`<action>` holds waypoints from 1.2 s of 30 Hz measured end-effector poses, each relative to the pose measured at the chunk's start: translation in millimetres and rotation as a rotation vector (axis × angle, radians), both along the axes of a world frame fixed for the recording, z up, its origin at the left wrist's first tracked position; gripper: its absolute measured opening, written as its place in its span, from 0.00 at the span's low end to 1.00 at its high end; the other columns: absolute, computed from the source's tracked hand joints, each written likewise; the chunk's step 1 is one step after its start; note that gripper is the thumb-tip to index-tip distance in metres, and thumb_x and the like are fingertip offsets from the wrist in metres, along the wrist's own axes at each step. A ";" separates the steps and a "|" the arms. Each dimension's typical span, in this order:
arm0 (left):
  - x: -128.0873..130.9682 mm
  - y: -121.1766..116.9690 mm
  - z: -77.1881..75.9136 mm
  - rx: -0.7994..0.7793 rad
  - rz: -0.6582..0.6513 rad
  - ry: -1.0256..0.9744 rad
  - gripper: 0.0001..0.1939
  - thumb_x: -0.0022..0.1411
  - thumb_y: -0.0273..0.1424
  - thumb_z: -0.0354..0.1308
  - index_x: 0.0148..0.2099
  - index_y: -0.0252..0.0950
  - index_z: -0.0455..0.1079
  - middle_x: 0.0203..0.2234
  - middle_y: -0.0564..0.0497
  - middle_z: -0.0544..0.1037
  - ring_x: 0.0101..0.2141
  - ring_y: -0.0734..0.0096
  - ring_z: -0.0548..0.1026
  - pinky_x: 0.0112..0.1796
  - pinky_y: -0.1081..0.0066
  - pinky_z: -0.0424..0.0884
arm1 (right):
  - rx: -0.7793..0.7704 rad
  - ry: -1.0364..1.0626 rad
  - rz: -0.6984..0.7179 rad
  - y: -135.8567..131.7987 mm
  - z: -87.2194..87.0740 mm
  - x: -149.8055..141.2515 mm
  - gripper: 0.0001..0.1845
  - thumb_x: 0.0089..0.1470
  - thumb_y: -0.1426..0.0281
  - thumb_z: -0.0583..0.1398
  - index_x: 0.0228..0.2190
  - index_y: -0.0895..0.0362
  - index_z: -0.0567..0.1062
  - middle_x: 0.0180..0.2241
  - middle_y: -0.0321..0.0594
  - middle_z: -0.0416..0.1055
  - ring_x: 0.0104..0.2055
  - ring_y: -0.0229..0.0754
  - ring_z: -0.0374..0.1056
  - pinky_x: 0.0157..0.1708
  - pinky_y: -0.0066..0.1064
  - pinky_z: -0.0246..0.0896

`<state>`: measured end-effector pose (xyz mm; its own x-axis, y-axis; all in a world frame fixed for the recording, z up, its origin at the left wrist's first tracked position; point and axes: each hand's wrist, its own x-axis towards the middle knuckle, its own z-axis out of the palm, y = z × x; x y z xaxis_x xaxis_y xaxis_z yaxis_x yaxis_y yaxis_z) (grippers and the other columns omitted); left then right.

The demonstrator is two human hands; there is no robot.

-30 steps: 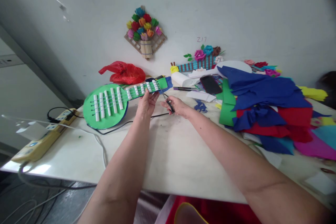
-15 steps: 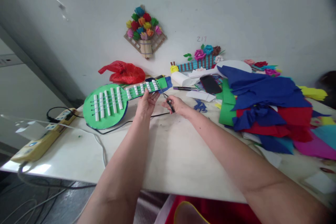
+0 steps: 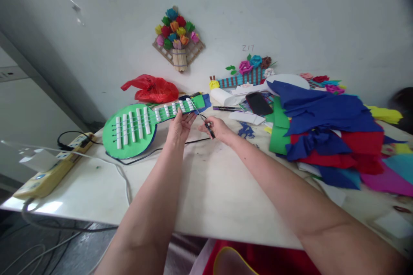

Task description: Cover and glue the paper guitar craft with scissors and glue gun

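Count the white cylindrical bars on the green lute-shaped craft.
10 white bars: five side by side on the round green body, five along the narrow green neck. The left hand seems to hide none.

I'm watching over a remote feed, and the left hand [image 3: 183,125] and right hand [image 3: 215,128] are both bare, as are the left forearm [image 3: 153,189] and right forearm [image 3: 274,176]. A small spot marks the right forearm, and a faint crease crosses it farther up. At the bottom I see red cloth [image 3: 267,261] (clothing, as far as I can judge from here) and a rounded pale panel [image 3: 230,264] rimmed in yellow. A pale strip [image 3: 204,260] borders the red.
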<state>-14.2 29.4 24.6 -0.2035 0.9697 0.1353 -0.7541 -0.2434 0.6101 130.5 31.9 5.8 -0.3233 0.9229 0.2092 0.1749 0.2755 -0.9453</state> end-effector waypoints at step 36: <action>-3.2 2.3 -1.8 0.079 0.011 0.041 0.14 0.58 0.35 0.56 0.46 0.35 0.69 0.30 0.46 0.79 0.39 0.63 0.77 0.48 0.57 0.67 | -0.082 -0.154 0.264 -21.8 24.5 42.1 0.14 0.47 0.60 0.60 0.27 0.58 0.65 0.15 0.29 0.64 0.13 0.30 0.60 0.10 0.20 0.50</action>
<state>-17.4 31.7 22.8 -0.2067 0.9534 0.2197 -0.7257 -0.3000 0.6192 172.6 10.0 30.2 -0.5764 0.8144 0.0671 0.2504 0.2542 -0.9342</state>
